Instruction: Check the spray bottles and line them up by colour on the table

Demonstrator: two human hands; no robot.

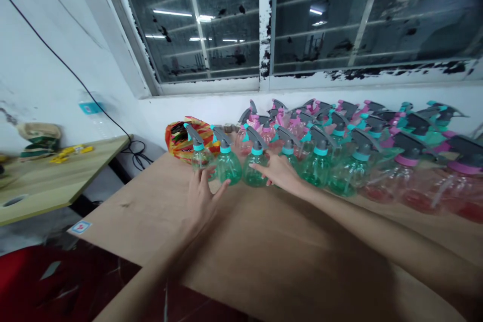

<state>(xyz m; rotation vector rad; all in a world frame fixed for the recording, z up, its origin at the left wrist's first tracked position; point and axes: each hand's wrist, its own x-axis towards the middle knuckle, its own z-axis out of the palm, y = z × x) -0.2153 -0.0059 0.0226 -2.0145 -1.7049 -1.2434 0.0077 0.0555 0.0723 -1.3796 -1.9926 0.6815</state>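
Observation:
Several green spray bottles with grey triggers and teal collars stand in rows along the back of a brown cardboard-covered table [264, 241]. My left hand [202, 196] reaches forward with fingers spread, its tips touching the leftmost green bottles [228, 166]. My right hand [277, 171] stretches out with fingers extended against another green bottle [254, 171]. Neither hand grips anything. Pink spray bottles [407, 181] stand further right.
A red and yellow patterned bag [177, 138] lies at the back left of the table. A wooden side table [56, 176] with yellow items stands to the left, with black cables [138, 153] beside it. A window runs above the white wall.

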